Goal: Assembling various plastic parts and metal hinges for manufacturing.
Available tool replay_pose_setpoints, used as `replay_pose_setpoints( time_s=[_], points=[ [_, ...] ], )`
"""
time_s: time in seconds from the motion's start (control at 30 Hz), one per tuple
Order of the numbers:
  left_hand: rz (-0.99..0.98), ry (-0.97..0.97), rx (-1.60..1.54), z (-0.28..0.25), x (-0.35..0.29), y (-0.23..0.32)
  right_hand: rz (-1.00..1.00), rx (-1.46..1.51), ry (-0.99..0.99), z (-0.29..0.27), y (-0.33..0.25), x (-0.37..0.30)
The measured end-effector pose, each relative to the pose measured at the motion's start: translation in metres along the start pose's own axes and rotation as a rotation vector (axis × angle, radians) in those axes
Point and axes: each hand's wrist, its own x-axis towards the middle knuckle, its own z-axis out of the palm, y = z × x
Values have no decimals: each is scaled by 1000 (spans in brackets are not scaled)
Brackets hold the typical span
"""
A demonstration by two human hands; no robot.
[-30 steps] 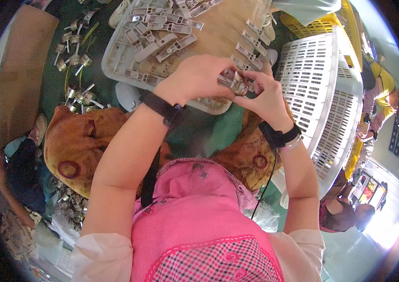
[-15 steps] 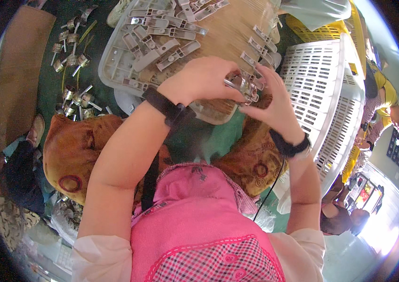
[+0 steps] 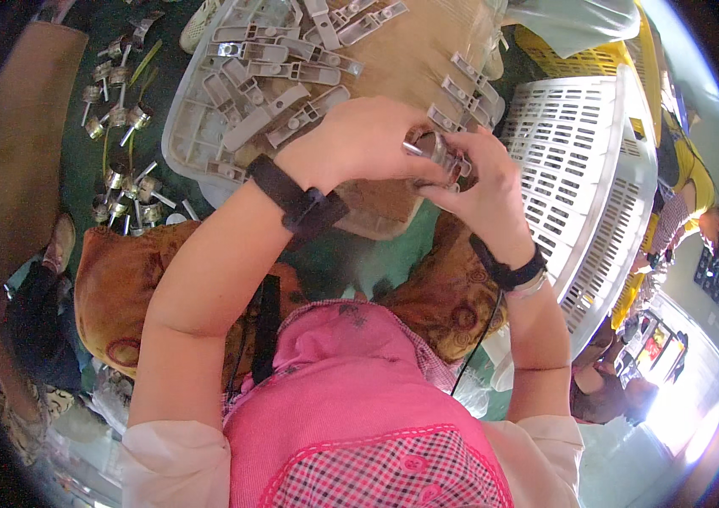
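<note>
A shiny metal ring-shaped part (image 3: 441, 156) is held over the near right part of a brown work board (image 3: 393, 76). My left hand (image 3: 363, 140) is closed around its left side, thumb and fingers gripping the rim. From the right, my right hand (image 3: 488, 182) has its thumb and fingers closed at the part's other side; whether a second small piece sits between them is hard to see. Grey plastic clip-like pieces (image 3: 266, 118) lie in a loose heap beyond my left hand. Several similar pieces (image 3: 462, 91) line the board's right edge, just beyond my right hand.
The board rests on a translucent plastic crate (image 3: 180, 127). Metal cylinders with rods (image 3: 126, 190) are scattered on the green floor at left, near a brown panel (image 3: 25, 127). White slotted baskets (image 3: 558, 144) stand close on the right, a yellow one (image 3: 545, 51) behind. Other people (image 3: 698, 195) are farther right.
My right hand has moved in to the left and its fingers have closed toward the metal part. My left hand keeps its hold, and the whole view has shifted slightly.
</note>
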Motion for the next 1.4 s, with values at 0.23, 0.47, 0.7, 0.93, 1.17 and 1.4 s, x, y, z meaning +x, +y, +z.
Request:
replay_pose_setpoints(
  time_s=[0.23, 0.47, 0.7, 0.93, 1.17, 1.4],
  points=[
    [120, 113, 5, -1, 5, 2, 209, 248, -203, -14, 14, 26],
    [121, 172, -63, 0, 28, 1, 126, 276, -366, -24, 50, 50],
    [6, 52, 32, -11, 45, 0, 3, -215, 54, -9, -2, 6],
    [-19, -33, 24, -19, 51, 5, -108, -151, 113, -1, 22, 16],
    [61, 66, -5, -24, 46, 1, -122, -8, 18, -21, 35, 51],
    [109, 134, -20, -25, 62, 2, 183, 249, -368, -42, 66, 91]
  ],
)
